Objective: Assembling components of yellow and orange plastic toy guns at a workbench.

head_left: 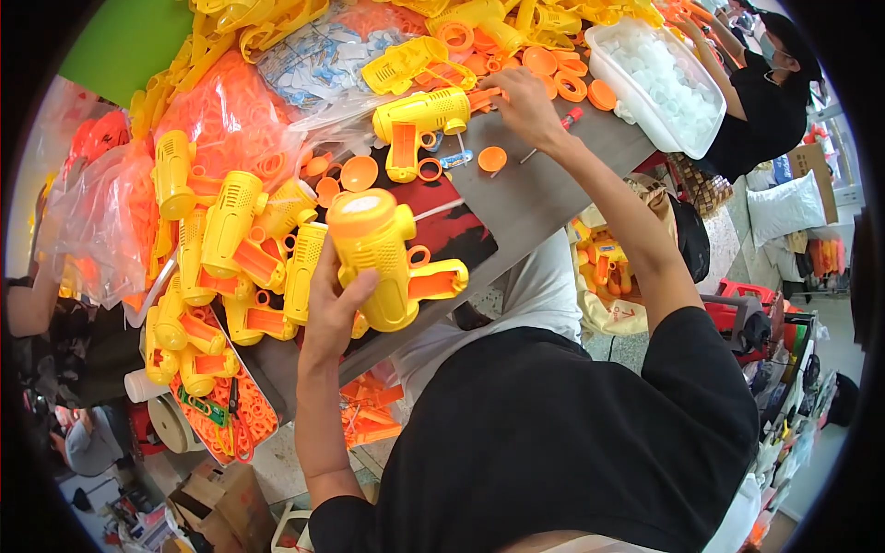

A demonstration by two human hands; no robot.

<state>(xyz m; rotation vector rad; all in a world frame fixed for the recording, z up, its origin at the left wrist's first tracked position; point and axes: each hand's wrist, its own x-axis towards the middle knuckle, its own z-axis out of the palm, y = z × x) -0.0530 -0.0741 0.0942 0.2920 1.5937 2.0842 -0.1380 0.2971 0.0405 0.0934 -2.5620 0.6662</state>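
My left hand (330, 309) is wrapped round a yellow toy gun (380, 263), held up over the near edge of the table. The gun has an orange round front with a whitish face, and an orange-lined handle. At the far side, my right hand (524, 103) is closed, its bent fingertips down among orange plastic parts; what they pinch is hidden. Beside those fingers lies another yellow toy gun (419, 115). Orange caps (539, 62) and rings (571, 88) surround the hand. Below it lie a loose orange cap (491, 159) and a small blue tube (456, 159).
Several yellow toy guns (230, 226) are heaped at left, beside bagged orange parts (221, 111). A white tub (714, 120) of translucent pieces stands at right, near a co-worker (770, 92). A red-handled screwdriver (572, 117) lies nearby. Scissors (241, 433) rest in a tray at lower left.
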